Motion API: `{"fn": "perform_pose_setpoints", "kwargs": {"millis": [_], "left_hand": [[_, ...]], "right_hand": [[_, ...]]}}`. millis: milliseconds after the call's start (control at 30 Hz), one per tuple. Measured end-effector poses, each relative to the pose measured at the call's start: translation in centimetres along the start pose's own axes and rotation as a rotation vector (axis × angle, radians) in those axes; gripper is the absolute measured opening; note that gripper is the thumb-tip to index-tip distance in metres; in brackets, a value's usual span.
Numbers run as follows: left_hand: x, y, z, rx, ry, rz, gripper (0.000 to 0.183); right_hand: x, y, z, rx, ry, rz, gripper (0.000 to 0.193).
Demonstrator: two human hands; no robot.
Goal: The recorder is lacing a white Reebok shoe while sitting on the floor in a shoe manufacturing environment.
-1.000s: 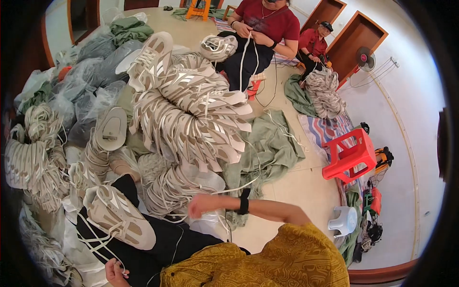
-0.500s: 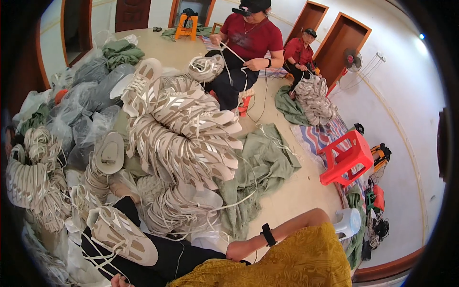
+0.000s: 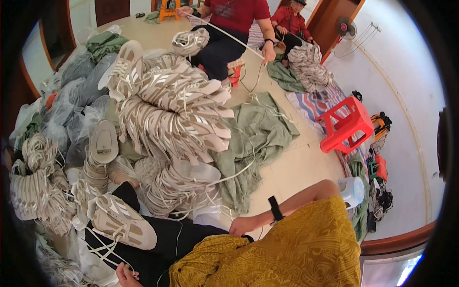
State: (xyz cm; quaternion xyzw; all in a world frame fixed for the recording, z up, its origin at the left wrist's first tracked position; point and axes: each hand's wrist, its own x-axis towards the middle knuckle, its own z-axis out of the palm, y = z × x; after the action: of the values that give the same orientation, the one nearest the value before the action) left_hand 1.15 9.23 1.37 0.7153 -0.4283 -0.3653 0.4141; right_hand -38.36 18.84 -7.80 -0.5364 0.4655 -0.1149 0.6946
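Note:
A beige and white sneaker (image 3: 123,226) lies on its side across my black-trousered leg, its pale laces trailing off the near left. My left hand (image 3: 127,276) is at the lower edge, fingers pinched together on the shoelace (image 3: 103,251). Beside my right thigh rests my right hand (image 3: 243,226), with a black band on the wrist; its fingers are mostly hidden, and I see nothing held. Just beyond the sneaker are stacked bundles of beige shoe uppers (image 3: 174,189). A loose pale lace runs from there over a green cloth (image 3: 258,138).
A tall heap of beige shoe uppers (image 3: 162,119) rises ahead. More bundles (image 3: 36,191) and plastic bags (image 3: 81,115) lie left. A red stool (image 3: 346,124) and a pale blue stool (image 3: 351,191) stand right. Two co-workers (image 3: 234,24) sit farther off with shoes and laces.
The view has tilted down and shifted slightly. My left hand has come farther into view with the lace. A co-worker in red has drawn a lace out wide between both hands.

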Motion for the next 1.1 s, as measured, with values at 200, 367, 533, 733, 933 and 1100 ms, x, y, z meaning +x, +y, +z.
{"fn": "perform_pose_setpoints", "kwargs": {"millis": [200,367,533,733,933,1100], "left_hand": [[-0.4,0.6,0.4,0.019,0.008,0.065,0.023],[-0.5,1.4,0.6,0.06,0.015,0.019,0.022],[2.1,-4.2,-0.5,0.059,-0.016,0.045,0.023],[1.1,-2.5,0.2,0.13,0.028,0.04,0.023],[-0.3,1.3,1.1,0.149,-0.026,0.061,0.022],[-0.7,1.8,1.0,0.245,-0.018,0.123,0.023]], "right_hand": [[-0.5,-1.8,0.9,0.102,0.087,0.132,0.015],[-0.2,-3.0,1.0,0.004,0.144,0.119,0.015],[-1.1,-1.1,-0.4,0.34,-0.213,0.122,0.008],[0.0,-0.6,0.2,-0.042,-0.008,0.029,0.015],[0.4,-1.4,0.6,-0.579,0.096,-0.265,0.015],[0.7,-0.7,1.0,-0.674,0.228,-0.424,0.011]]}}
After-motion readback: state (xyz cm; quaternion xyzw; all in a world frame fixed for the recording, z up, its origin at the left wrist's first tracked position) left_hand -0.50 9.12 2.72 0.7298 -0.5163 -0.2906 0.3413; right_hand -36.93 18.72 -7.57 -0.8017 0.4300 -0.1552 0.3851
